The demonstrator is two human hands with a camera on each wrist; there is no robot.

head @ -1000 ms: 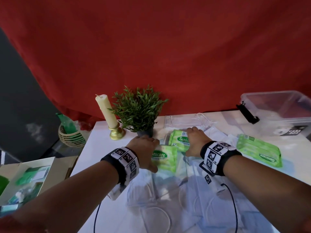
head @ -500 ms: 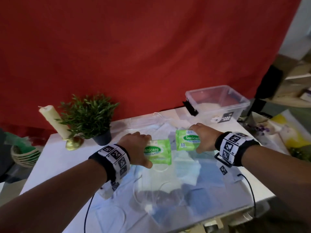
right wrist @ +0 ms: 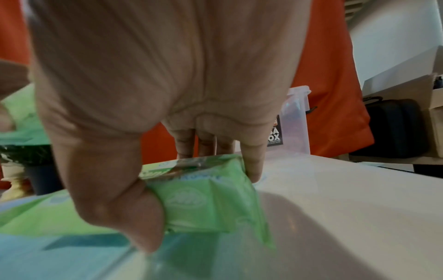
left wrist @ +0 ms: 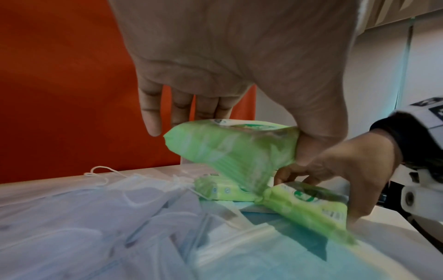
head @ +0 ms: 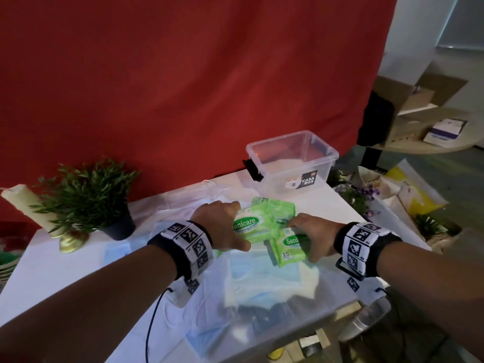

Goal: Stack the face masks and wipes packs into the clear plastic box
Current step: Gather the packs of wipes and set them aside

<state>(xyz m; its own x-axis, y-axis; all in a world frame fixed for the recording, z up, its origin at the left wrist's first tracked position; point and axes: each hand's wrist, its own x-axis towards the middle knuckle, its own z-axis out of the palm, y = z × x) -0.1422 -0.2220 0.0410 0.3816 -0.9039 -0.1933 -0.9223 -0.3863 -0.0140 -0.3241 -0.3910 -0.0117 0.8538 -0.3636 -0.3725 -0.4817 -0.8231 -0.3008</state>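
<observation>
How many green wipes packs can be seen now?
3. One in the left hand, one in the right hand, one on the table behind them. Others may be hidden.

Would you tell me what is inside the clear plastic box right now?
The clear plastic box holds no masks or wipes packs; only its pale floor shows through. The label on its front wall covers a small patch of the inside.

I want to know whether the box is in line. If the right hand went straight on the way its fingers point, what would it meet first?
Probably the third wipes pack lying just beyond the right hand; the clear plastic box stands farther along roughly that line, though depth is unclear.
</observation>
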